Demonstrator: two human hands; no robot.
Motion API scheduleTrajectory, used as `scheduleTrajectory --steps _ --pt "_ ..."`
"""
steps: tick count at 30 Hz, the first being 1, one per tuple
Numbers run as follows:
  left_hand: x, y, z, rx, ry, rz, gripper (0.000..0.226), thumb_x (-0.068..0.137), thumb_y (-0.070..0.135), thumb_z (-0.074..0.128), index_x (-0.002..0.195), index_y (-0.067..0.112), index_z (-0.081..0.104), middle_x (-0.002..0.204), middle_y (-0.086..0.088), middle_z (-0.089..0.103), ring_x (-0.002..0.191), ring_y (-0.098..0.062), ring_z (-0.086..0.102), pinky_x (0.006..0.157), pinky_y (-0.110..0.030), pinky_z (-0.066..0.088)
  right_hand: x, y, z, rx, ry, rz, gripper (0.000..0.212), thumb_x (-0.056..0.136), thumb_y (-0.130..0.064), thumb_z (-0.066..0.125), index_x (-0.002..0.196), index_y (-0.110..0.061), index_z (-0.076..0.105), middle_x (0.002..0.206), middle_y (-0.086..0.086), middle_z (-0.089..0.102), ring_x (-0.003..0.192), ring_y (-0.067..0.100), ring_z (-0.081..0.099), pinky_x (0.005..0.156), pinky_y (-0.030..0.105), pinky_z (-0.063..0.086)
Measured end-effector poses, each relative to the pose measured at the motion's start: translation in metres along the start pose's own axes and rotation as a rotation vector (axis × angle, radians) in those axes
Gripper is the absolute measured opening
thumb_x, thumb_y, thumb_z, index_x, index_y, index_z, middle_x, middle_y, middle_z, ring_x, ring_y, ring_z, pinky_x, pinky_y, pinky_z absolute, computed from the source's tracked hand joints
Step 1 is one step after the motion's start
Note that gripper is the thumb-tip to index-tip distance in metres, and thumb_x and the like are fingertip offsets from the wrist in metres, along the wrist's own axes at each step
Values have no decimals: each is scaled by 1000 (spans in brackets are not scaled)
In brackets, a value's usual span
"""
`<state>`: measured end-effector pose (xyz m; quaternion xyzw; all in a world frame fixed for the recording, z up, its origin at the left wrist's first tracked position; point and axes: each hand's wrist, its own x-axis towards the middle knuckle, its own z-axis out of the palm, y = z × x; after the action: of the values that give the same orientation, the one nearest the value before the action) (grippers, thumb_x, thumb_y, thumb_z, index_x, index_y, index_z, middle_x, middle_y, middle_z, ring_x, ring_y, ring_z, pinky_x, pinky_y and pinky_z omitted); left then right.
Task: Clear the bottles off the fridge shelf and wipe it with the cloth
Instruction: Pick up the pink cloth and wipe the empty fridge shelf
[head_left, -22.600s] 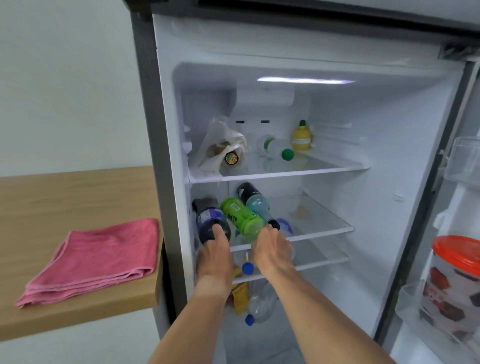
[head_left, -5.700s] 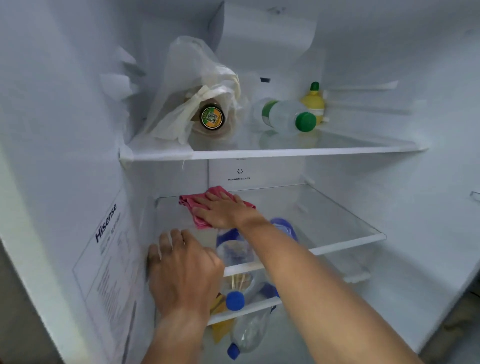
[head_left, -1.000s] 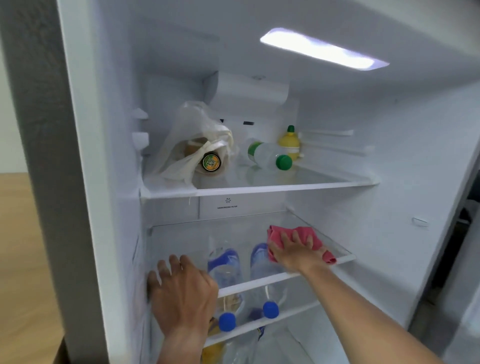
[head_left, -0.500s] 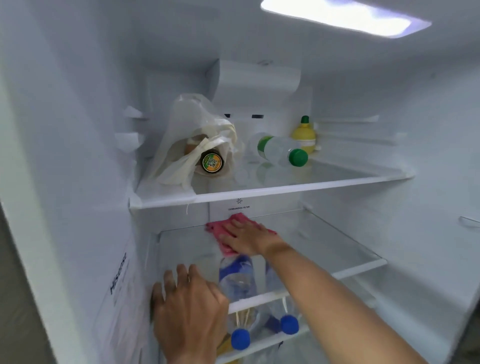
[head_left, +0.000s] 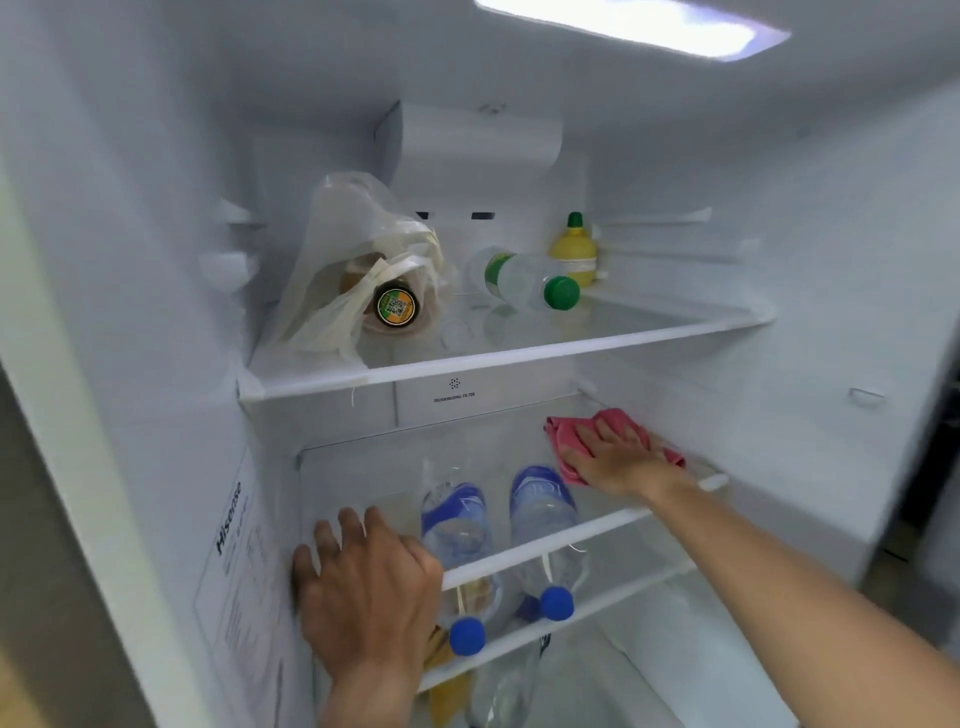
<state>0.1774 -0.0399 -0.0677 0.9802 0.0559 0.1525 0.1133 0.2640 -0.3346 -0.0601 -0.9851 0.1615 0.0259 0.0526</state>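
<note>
My right hand (head_left: 618, 460) presses flat on the pink cloth (head_left: 563, 434) at the right side of the middle glass shelf (head_left: 566, 543), close to the fridge's right wall. No bottles lie on that shelf. My left hand (head_left: 363, 582) rests on the shelf's front left corner, fingers spread over the white rim. Two clear bottles with blue caps (head_left: 543, 525) show through the glass, lying on the shelf below.
The top shelf (head_left: 519, 356) holds a plastic bag with a jar (head_left: 363, 270), a lying green-capped bottle (head_left: 524, 278) and a yellow lemon-shaped bottle (head_left: 574, 249). A white sticker (head_left: 234, 571) covers the left wall. The ceiling lamp (head_left: 634, 23) is lit.
My right hand has slid the cloth from the shelf's back middle over to its right side. My left hand has stayed on the front left corner.
</note>
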Motion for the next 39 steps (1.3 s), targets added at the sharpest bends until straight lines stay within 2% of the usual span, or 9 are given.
scheduleTrajectory --steps 7,11,13,17,20,26,30,36,39 --pt "-1 -6 -2 -21 4 33 38 88 26 35 103 12 67 115 -9 66 117 -30 56 104 -45 39 -90 -102 26 -7 -28 -349 77 85 -78 5 155 -46 -1 167 -8 -7 152 31 -10 115 60 -12" --pt "-2 -6 0 -39 23 39 35 85 24 37 99 11 67 110 -9 66 113 -31 56 101 -46 39 -94 -87 19 -41 -46 -453 77 86 -78 5 155 -45 0 167 -9 -4 153 23 -9 119 54 -8" --pt "-1 -5 1 -48 32 43 35 85 26 37 98 12 67 109 -9 66 111 -31 57 101 -47 40 -84 -52 10 -74 -25 -431 75 89 -77 8 156 -44 -1 166 -11 -5 153 18 -8 121 52 -4" --pt "-1 -2 3 -44 27 33 39 87 27 34 102 13 67 115 -9 65 118 -31 54 106 -48 37 -64 40 -4 -8 28 -26 70 96 -68 16 158 -39 5 168 -5 2 154 18 0 122 49 4" --pt "1 -4 4 -32 34 37 41 88 28 31 102 13 66 115 -10 65 118 -31 54 106 -47 37 -62 39 5 -2 94 112 69 94 -66 17 157 -39 11 168 -3 5 153 25 3 119 56 2" --pt "1 -6 6 -24 32 40 38 89 26 34 105 12 66 117 -10 64 120 -32 52 107 -47 36 -91 -55 20 -21 59 -160 72 90 -70 11 156 -42 6 168 -5 3 153 32 0 116 66 0" --pt "-1 -7 3 -22 15 38 37 88 26 35 106 14 65 119 -9 62 123 -31 51 107 -48 35 -125 -114 35 30 59 -423 71 90 -67 11 156 -41 14 167 -6 7 153 31 -1 115 60 -9" --pt "-1 -7 -1 -37 16 66 40 89 26 32 109 14 64 122 -9 62 124 -31 50 108 -48 35 -133 -78 32 83 217 -529 59 98 -57 12 154 -42 24 165 -11 20 153 14 8 121 48 4" --pt "1 -8 0 -28 -4 70 41 92 27 30 113 12 63 126 -11 60 126 -32 48 110 -49 34 -116 -34 25 69 218 -408 55 101 -49 16 154 -39 26 164 -10 21 152 12 12 120 48 11"
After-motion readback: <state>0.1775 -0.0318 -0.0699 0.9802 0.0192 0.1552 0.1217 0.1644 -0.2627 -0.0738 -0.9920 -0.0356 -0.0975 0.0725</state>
